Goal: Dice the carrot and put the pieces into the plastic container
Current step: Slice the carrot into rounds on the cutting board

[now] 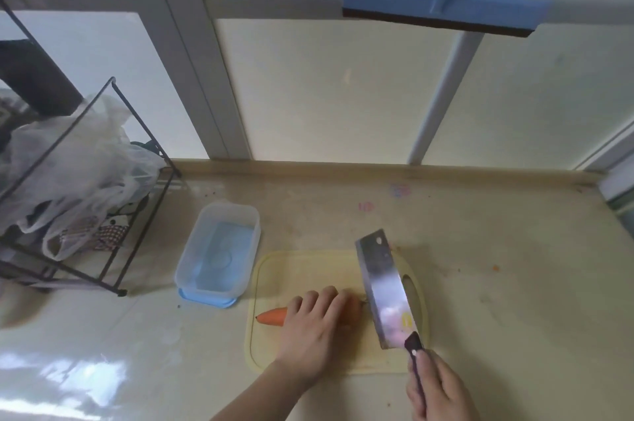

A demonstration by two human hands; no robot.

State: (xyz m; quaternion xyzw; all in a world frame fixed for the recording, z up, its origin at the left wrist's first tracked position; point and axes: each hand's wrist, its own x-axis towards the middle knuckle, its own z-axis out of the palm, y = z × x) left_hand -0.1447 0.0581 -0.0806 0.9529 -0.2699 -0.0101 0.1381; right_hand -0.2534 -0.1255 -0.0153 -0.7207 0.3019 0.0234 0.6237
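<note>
Left hand (315,328) covers the carrot (272,316), tip poking out leftward.

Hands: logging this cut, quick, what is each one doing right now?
Left hand: holds the carrot down on the cutting board.
Right hand: grips the cleaver by its handle.

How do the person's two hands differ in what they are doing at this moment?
The left hand lies over the carrot, holding it down on the cutting board; the right hand grips the cleaver by its handle. The left is over the board, the right off its near edge. Both serve the same cut; the carrot looks whole.
</note>
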